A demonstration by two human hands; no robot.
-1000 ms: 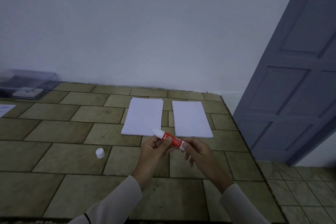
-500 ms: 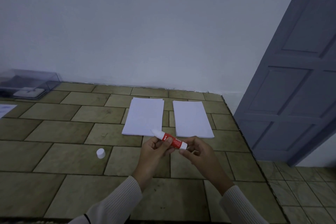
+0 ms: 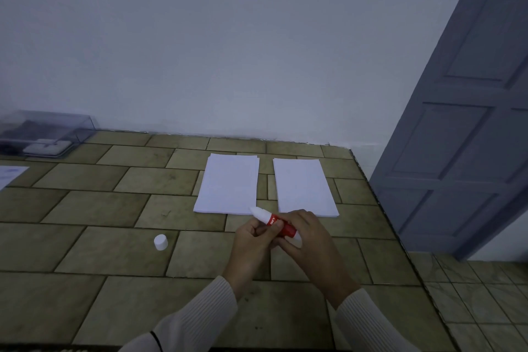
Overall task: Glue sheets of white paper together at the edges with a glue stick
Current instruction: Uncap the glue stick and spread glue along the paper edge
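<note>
Two stacks of white paper lie side by side on the tiled counter, the left stack [image 3: 230, 184] and the right stack [image 3: 304, 187], with a narrow gap between them. Just in front of them I hold a red glue stick [image 3: 273, 221] with its white glue end uncapped and pointing up-left. My left hand [image 3: 254, 243] grips the stick's red barrel, thumb on top. My right hand [image 3: 307, 240] holds the stick's lower end, its fingers curled over the base. The white cap [image 3: 161, 242] stands on the counter to the left of my hands.
A clear plastic box [image 3: 45, 131] sits at the back left against the wall, and a printed sheet [image 3: 10, 176] lies at the left edge. The counter [image 3: 114, 251] ends at the right, beside a grey-blue door [image 3: 468, 137] and tiled floor.
My right hand has slid up over the stick's base, covering more of its lower end. The left hand keeps its grip and the stick stays tilted as before.
</note>
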